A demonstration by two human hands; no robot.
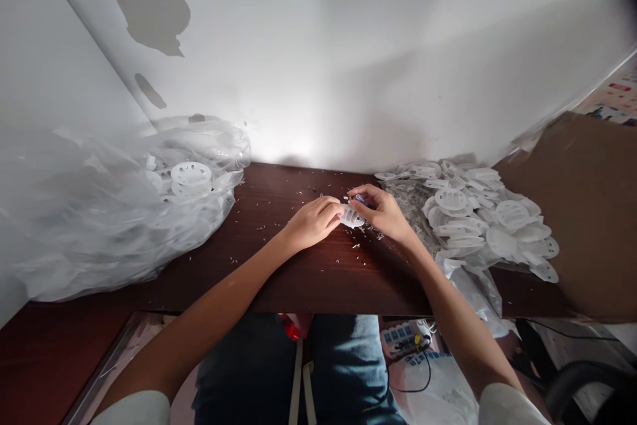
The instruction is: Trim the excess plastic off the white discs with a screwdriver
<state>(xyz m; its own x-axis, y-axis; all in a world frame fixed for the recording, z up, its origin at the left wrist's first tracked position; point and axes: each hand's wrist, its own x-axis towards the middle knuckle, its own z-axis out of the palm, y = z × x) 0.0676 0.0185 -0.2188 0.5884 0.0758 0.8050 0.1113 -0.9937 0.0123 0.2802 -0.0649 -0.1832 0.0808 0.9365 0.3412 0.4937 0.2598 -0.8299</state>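
Note:
My left hand [313,221] and my right hand [382,211] meet over the middle of a dark wooden table [308,272]. Between them sits a small white round plastic part [351,215]; the left fingers curl onto its left edge. My right hand is closed, pinching a small bluish tool [361,199] against the part's top. Tiny white shavings [368,231] lie scattered on the wood around both hands.
A heap of white round plastic parts [478,213] lies on clear plastic at the right. A large clear bag [124,213] with more such parts sits at the left. A brown cardboard box [582,213] stands far right. A white wall [348,67] backs the table.

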